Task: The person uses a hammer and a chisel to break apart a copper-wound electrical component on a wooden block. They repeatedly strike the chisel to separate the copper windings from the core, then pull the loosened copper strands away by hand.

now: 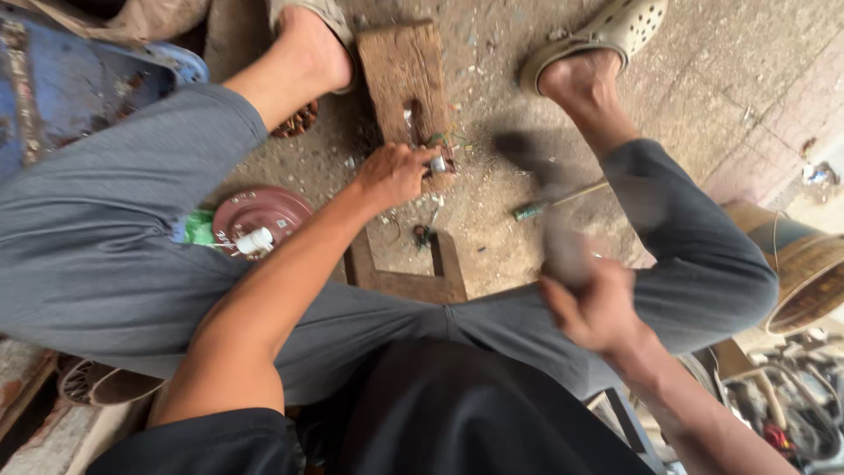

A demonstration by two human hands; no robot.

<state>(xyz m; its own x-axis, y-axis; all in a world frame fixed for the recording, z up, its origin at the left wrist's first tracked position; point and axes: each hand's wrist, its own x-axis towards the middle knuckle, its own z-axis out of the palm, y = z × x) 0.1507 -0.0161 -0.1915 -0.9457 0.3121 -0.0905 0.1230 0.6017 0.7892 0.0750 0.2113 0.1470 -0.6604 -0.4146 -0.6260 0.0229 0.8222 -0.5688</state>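
Note:
My left hand (pixel 393 173) reaches down to a worn wooden block (pixel 403 75) on the ground and pinches a small metal piece (pixel 437 164) against its near end. My right hand (pixel 598 303) is raised over my right knee, fingers closed round the handle of a hammer (pixel 538 180). The hammer is smeared by motion blur, so its head is hard to make out. I sit low with knees spread, in grey trousers, feet in pale perforated sandals.
A screwdriver with a green handle (pixel 531 210) lies on the gritty ground right of the block. A round maroon metal cover (pixel 259 214) with a white fitting sits by my left knee. A blue metal part (pixel 61 84) is far left, a woven basket (pixel 804 273) at right.

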